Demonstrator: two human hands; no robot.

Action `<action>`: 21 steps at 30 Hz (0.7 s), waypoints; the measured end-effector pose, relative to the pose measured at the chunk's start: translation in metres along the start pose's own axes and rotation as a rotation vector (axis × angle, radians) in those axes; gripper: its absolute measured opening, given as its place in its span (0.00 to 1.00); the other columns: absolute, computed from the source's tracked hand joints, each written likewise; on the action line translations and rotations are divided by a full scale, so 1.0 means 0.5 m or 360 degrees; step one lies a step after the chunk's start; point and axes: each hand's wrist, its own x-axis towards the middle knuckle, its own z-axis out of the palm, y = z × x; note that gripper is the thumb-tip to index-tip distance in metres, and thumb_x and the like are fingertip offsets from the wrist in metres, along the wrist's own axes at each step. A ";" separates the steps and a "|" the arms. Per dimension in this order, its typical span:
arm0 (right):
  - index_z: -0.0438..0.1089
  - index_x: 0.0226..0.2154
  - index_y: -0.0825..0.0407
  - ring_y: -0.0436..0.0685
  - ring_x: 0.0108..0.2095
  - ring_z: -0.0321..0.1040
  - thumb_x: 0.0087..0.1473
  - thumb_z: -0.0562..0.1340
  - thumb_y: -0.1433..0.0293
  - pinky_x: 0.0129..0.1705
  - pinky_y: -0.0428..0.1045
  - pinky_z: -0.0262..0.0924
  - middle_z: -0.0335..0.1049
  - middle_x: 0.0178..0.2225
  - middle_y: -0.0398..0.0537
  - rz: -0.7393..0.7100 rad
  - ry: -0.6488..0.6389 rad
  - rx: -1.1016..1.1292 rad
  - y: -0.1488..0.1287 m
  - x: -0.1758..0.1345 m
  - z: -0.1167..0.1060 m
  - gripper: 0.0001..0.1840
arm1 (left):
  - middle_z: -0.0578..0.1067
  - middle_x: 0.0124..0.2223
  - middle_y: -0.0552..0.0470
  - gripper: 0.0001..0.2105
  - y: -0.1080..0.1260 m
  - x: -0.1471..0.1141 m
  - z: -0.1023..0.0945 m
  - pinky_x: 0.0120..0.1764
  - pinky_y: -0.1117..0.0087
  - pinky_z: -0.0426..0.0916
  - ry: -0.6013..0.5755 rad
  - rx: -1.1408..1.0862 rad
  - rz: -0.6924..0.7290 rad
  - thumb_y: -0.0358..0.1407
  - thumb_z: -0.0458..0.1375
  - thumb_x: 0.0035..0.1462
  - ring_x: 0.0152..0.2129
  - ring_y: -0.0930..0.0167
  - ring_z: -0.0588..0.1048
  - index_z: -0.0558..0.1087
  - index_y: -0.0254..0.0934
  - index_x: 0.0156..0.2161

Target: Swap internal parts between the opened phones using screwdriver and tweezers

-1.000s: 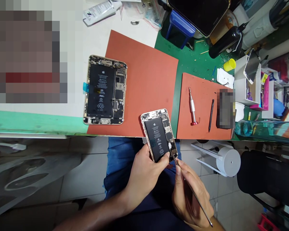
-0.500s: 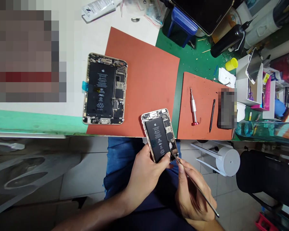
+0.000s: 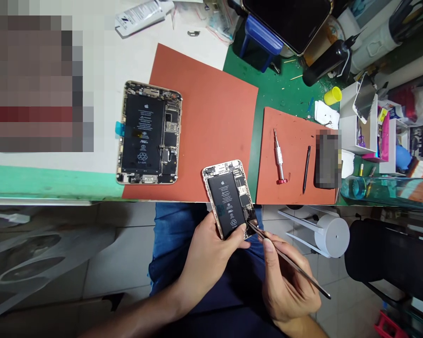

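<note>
Left hand (image 3: pixel 211 251) and right hand (image 3: pixel 285 284) are both closed. Over the desk's (image 3: pixel 289 96) near edge, an opened phone (image 3: pixel 230 199) is gripped by the left, its long axis running near to far, top end pointing far and leaning left. Its inside is bared, with the battery (image 3: pixel 223 192) seated; closing up is seemingly left to be done. By the right, a tool (image 3: pixel 312 280) is pinched, its tip held at the phone's near right corner.

2 forearms (image 3: pixel 158 301) angle inward — left hand (image 3: pixel 208 249) clasping, thumb (image 3: pixel 237 237) on top; right hand (image 3: pixel 292 287) pinching nearby.
</note>
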 end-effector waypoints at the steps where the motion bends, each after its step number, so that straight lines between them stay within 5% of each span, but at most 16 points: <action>1: 0.81 0.49 0.54 0.61 0.36 0.86 0.53 0.73 0.88 0.42 0.56 0.86 0.86 0.42 0.50 -0.0001 0.0001 0.0002 -0.007 0.003 -0.005 0.23 | 0.84 0.42 0.48 0.19 0.000 0.000 0.000 0.36 0.60 0.87 -0.0002 -0.0001 0.0007 0.44 0.72 0.53 0.37 0.59 0.87 0.76 0.36 0.45; 5: 0.78 0.46 0.53 0.64 0.42 0.85 0.65 0.66 0.82 0.45 0.61 0.83 0.82 0.38 0.50 0.0164 -0.0041 0.0143 -0.036 0.034 -0.037 0.11 | 0.84 0.40 0.50 0.18 0.001 0.001 0.001 0.36 0.58 0.88 -0.0009 -0.0021 0.0018 0.43 0.72 0.52 0.35 0.60 0.86 0.76 0.36 0.44; 9: 0.77 0.44 0.51 0.57 0.36 0.79 0.74 0.57 0.72 0.36 0.52 0.76 0.75 0.35 0.48 0.0495 -0.0323 0.0163 -0.026 0.076 -0.054 0.11 | 0.84 0.42 0.49 0.18 -0.004 0.001 -0.004 0.38 0.57 0.88 -0.0007 0.0006 0.0008 0.42 0.72 0.54 0.39 0.59 0.86 0.77 0.36 0.46; 14: 0.81 0.43 0.49 0.52 0.29 0.69 0.69 0.66 0.65 0.30 0.46 0.66 0.73 0.32 0.43 0.0651 -0.0823 -0.0027 0.010 0.105 -0.019 0.07 | 0.85 0.42 0.50 0.17 -0.008 0.002 -0.008 0.38 0.58 0.88 -0.0038 -0.0023 0.0046 0.42 0.72 0.54 0.38 0.60 0.86 0.78 0.35 0.45; 21: 0.82 0.40 0.49 0.52 0.30 0.69 0.65 0.70 0.66 0.31 0.47 0.66 0.76 0.33 0.43 0.0749 -0.0814 0.0034 0.023 0.108 -0.001 0.05 | 0.85 0.44 0.48 0.19 -0.011 0.004 -0.008 0.38 0.58 0.88 -0.0087 -0.0060 0.0072 0.43 0.72 0.56 0.40 0.61 0.86 0.79 0.34 0.48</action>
